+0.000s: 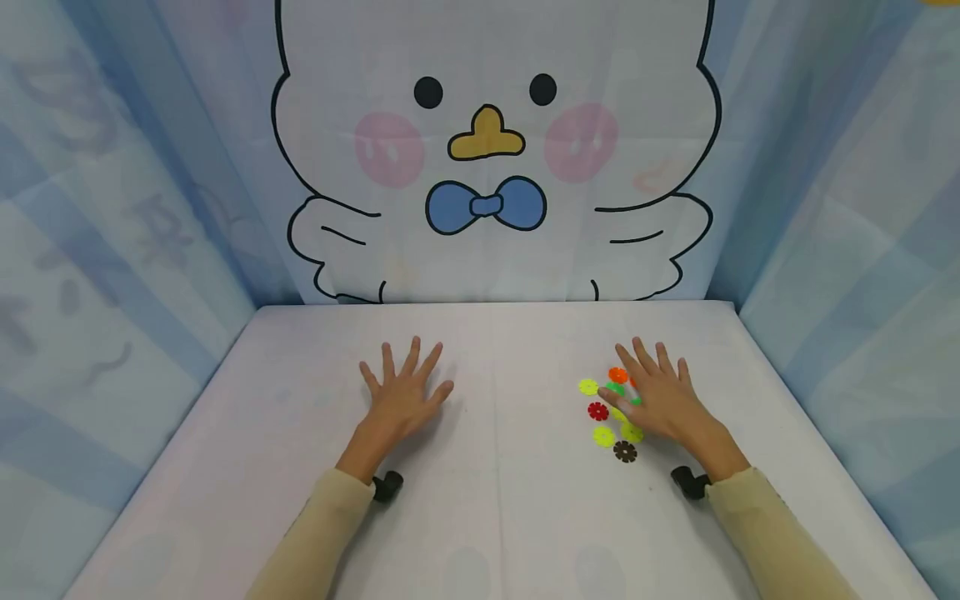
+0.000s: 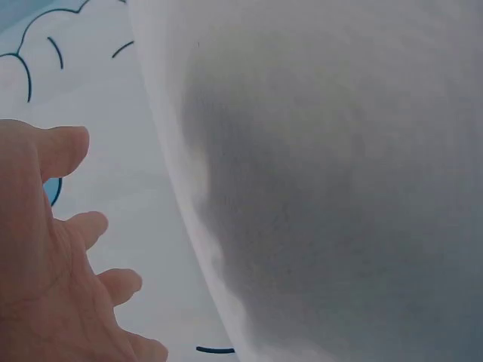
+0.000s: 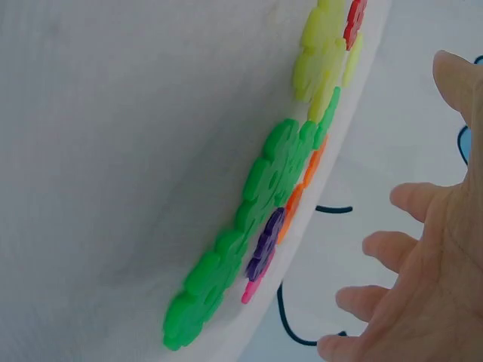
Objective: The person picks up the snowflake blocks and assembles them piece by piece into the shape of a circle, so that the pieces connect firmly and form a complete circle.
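Observation:
Both hands are spread flat with straight fingers, and neither grips anything. My left hand [image 1: 401,402] hovers over the left half of the white table, with its shadow on the cloth. My right hand [image 1: 663,404] hovers over a loose group of flower-shaped plastic discs, covering part of it. Around its thumb lie several yellow discs [image 1: 603,437], a red disc [image 1: 597,412], an orange disc [image 1: 617,375] and a dark brown disc [image 1: 625,452]. Several green discs [image 3: 200,290], a purple disc [image 3: 265,243] and a pink disc [image 3: 256,285] show in the right wrist view.
The white tabletop [image 1: 480,500] ends at a back edge against a curtain [image 1: 487,267] printed with a cartoon bird. Blue and white curtains hang on the left and right. A small black wrist camera [image 1: 387,487] sits at the left cuff, another [image 1: 688,482] at the right.

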